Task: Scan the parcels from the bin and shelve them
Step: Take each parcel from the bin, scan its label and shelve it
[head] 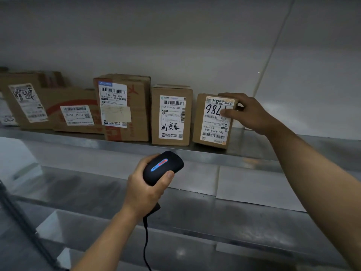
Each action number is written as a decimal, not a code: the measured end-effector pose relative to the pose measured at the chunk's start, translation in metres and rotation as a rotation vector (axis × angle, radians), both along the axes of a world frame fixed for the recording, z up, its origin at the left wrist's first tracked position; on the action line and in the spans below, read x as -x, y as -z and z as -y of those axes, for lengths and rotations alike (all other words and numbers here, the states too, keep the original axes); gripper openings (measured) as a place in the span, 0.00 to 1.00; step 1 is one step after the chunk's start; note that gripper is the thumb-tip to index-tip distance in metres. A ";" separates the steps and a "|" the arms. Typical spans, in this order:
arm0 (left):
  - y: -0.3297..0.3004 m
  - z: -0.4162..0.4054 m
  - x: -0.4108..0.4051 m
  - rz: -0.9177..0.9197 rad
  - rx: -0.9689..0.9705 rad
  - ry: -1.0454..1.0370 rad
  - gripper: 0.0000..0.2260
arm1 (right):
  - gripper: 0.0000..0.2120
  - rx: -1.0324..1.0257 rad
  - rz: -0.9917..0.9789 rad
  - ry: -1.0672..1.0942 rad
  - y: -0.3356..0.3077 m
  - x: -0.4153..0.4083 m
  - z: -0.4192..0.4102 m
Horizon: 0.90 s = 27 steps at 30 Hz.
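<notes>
Nearest us, our left hand (145,189) wraps its fingers closed around a black corded handheld barcode scanner (163,167), its indicator strip lit blue and red. Beyond it, on the bare metal shelf (254,155), our right hand (247,112) pinches the upper right corner of a small brown cardboard parcel with an upside-down white label (214,121), thumb on the label, fingers over the top. It looks light and stiff; the top corners seem the surest hold. Four more labelled cardboard boxes (171,115) stand leftward.

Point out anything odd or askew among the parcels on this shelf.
The rightmost parcel, held at its top corner by the right hand, has its label upside down. The tall box juts forward past its neighbours, with a taped-over label.
</notes>
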<state>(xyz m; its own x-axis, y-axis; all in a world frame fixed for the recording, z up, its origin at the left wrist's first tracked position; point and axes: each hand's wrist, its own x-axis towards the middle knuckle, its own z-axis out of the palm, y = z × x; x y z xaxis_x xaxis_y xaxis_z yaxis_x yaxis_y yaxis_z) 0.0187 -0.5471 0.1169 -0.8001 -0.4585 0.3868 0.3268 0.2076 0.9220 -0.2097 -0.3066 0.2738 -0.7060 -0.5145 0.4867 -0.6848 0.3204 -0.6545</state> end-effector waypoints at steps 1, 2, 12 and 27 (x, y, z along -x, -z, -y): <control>0.001 0.002 0.002 0.003 0.000 -0.003 0.25 | 0.22 0.007 0.008 -0.018 0.000 0.001 0.001; 0.002 0.004 0.005 0.008 0.004 -0.003 0.25 | 0.22 0.005 0.007 -0.034 0.001 0.002 0.003; 0.012 -0.001 0.017 0.014 0.026 0.027 0.26 | 0.29 0.027 0.035 -0.109 0.008 0.004 0.007; 0.014 -0.047 0.036 -0.001 0.118 0.188 0.27 | 0.23 0.066 0.044 0.099 0.032 -0.057 -0.065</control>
